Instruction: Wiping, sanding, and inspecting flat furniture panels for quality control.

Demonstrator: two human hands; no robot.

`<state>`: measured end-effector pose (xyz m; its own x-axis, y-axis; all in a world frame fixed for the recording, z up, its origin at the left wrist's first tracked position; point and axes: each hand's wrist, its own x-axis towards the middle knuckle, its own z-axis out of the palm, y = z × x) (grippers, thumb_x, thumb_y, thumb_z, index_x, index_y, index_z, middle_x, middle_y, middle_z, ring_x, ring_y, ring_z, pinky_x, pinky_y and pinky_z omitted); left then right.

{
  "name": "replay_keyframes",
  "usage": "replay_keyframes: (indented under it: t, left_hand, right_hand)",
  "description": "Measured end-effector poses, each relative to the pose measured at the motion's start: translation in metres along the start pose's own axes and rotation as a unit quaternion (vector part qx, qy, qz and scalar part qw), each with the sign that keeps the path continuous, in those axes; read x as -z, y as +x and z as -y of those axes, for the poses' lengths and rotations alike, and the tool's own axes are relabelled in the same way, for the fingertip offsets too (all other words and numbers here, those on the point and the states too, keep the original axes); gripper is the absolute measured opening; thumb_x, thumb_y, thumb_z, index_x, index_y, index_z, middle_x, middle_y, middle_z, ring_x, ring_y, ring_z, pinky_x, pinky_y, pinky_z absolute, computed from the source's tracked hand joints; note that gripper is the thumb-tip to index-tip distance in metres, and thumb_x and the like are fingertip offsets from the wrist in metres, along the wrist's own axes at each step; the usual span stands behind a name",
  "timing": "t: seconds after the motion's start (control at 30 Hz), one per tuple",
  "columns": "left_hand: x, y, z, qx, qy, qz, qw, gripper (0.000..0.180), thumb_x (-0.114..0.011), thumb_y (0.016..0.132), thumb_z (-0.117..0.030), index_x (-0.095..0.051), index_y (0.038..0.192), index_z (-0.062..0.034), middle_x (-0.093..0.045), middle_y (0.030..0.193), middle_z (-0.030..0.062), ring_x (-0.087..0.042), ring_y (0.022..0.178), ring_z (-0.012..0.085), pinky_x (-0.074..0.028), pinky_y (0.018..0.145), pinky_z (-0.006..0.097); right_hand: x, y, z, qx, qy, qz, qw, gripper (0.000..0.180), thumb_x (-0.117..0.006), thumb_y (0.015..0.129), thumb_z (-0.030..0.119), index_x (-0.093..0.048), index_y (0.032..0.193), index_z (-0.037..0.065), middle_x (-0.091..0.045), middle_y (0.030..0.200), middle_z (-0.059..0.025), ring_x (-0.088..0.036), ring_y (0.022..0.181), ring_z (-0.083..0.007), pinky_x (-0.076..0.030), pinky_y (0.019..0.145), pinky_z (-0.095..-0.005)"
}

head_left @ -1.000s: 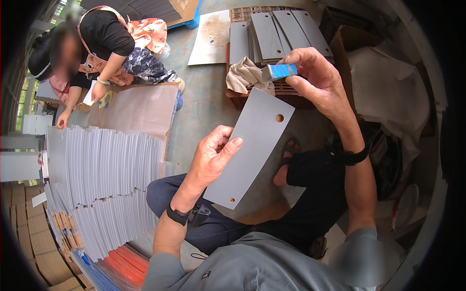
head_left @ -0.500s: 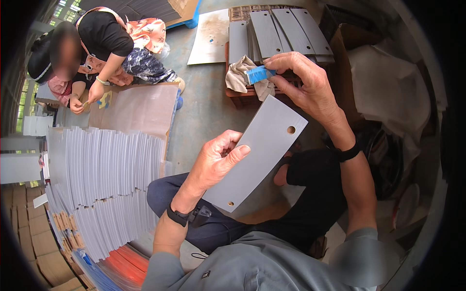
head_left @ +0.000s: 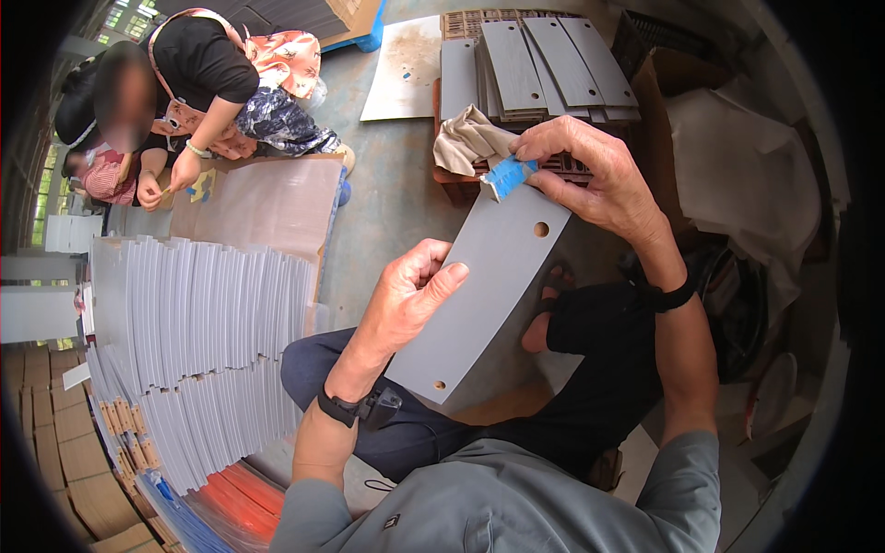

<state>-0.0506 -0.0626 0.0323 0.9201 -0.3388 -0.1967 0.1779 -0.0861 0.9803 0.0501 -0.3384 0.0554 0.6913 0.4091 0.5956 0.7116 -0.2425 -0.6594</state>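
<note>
A long grey panel [head_left: 489,276] with a hole near each end tilts across my lap. My left hand [head_left: 406,293] is closed on its left edge, thumb lying on the face. Between the thumb and fingers of my right hand [head_left: 590,170] is a small folded blue piece [head_left: 510,175] with a pale, worn edge; its material is hard to tell. It is at the panel's far end, and I cannot tell whether it touches the face. Just beyond lies a crumpled beige cloth [head_left: 470,143] on the near edge of a brown crate [head_left: 456,191].
Several similar grey panels [head_left: 512,64] lie on the crate. A tall stack of grey panels [head_left: 207,304] stands at my left. Beyond it a co-worker [head_left: 207,88] bends over a brown board [head_left: 277,207]. At right are a cardboard box [head_left: 678,74] and a pale sheet [head_left: 737,166].
My right hand has come down and nearer with the blue piece, from above the panel's far end to right at it. The panel has shifted slightly left in my left hand.
</note>
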Motion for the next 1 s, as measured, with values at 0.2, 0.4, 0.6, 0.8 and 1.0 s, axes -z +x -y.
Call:
replay_keyframes:
  t: [0.2,0.4,0.6,0.8,1.0]
  left_hand:
    - [-0.005,-0.002,-0.003,0.003,-0.006,0.008,1.0,0.03,-0.067,0.103,-0.028,-0.063,0.114,0.0,-0.059,0.084,-0.0037,-0.049,0.075,0.0011,-0.043,0.067,0.02]
    - [0.003,0.0,0.001,0.006,0.001,0.001,1.0,0.031,-0.068,0.103,-0.028,-0.063,0.114,0.0002,-0.061,0.085,-0.0034,-0.049,0.076,0.0008,-0.043,0.067,0.02]
    - [-0.003,-0.001,-0.001,0.017,-0.025,0.003,1.0,0.032,-0.068,0.102,-0.029,-0.064,0.115,-0.0008,-0.062,0.084,-0.004,-0.05,0.075,0.0003,-0.043,0.067,0.02]
    - [0.005,0.0,0.004,0.011,-0.009,-0.005,1.0,0.032,-0.068,0.103,-0.03,-0.064,0.115,-0.0008,-0.062,0.084,-0.0043,-0.05,0.075,0.0002,-0.043,0.068,0.02]
    - [0.001,0.003,0.0,0.033,-0.051,-0.004,0.998,0.031,-0.068,0.103,-0.03,-0.064,0.115,-0.0011,-0.063,0.087,-0.0043,-0.052,0.078,0.0008,-0.044,0.071,0.02]
  right_hand:
    - [-0.007,0.006,-0.006,0.073,-0.175,-0.039,0.981,0.027,-0.076,0.081,-0.004,-0.068,0.106,0.005,-0.073,0.105,-0.005,-0.069,0.089,-0.0177,-0.059,0.074,-0.0302]
    - [-0.001,0.003,0.0,0.062,-0.086,-0.057,0.993,0.028,-0.077,0.081,-0.003,-0.068,0.105,0.008,-0.073,0.103,-0.0044,-0.067,0.083,-0.0161,-0.057,0.069,-0.0283]
    - [-0.014,0.005,-0.015,0.022,-0.153,-0.084,0.984,0.024,-0.077,0.083,0.0,-0.068,0.103,0.008,-0.069,0.094,-0.0034,-0.064,0.078,-0.016,-0.054,0.066,-0.03]
    - [-0.006,0.001,-0.005,-0.037,-0.084,-0.094,0.991,0.026,-0.076,0.084,-0.001,-0.069,0.108,0.006,-0.066,0.09,-0.0024,-0.063,0.077,-0.0142,-0.056,0.069,-0.0292]
    - [-0.004,-0.002,-0.004,0.021,-0.024,-0.017,0.999,0.025,-0.076,0.083,-0.002,-0.07,0.106,0.007,-0.072,0.101,-0.0034,-0.067,0.086,-0.0181,-0.057,0.074,-0.0312]
